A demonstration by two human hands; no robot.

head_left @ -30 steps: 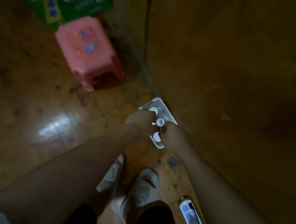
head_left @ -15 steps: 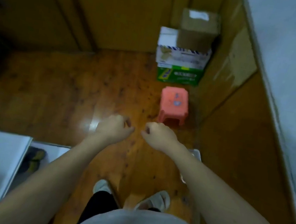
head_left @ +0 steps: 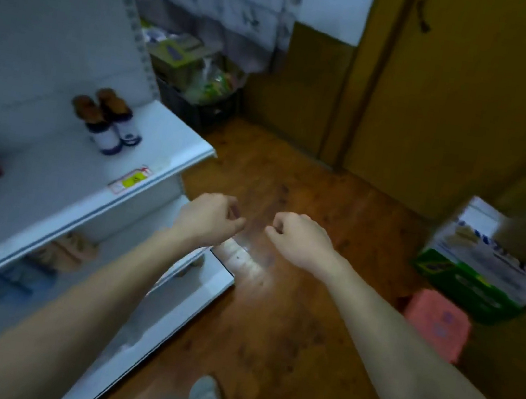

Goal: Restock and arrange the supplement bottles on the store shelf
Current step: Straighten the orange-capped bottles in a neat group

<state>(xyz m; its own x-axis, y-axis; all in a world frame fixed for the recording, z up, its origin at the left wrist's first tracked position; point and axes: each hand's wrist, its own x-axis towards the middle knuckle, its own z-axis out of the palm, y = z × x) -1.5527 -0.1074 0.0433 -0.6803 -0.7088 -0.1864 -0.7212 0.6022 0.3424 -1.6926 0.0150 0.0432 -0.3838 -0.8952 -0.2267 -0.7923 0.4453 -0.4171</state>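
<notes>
Both hands are held out over the wooden floor [head_left: 271, 320], fingers curled into loose fists with nothing in them: the left hand [head_left: 209, 218] hangs just off the front edge of the white shelf [head_left: 53, 175], the right hand [head_left: 298, 238] near it. 2 brown supplement bottles [head_left: 108, 119] lie touching near the shelf's far right corner, white caps toward the front edge

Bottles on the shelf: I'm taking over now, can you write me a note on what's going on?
Left hand: fingers curled, holding nothing.
Right hand: fingers curled, holding nothing.
Both hang over the wooden floor, beside the white shelf.
Two brown bottles lie on the shelf, white ends toward the front edge.
Done: cannot tell.
Left: stand the bottles up and add more.
</notes>
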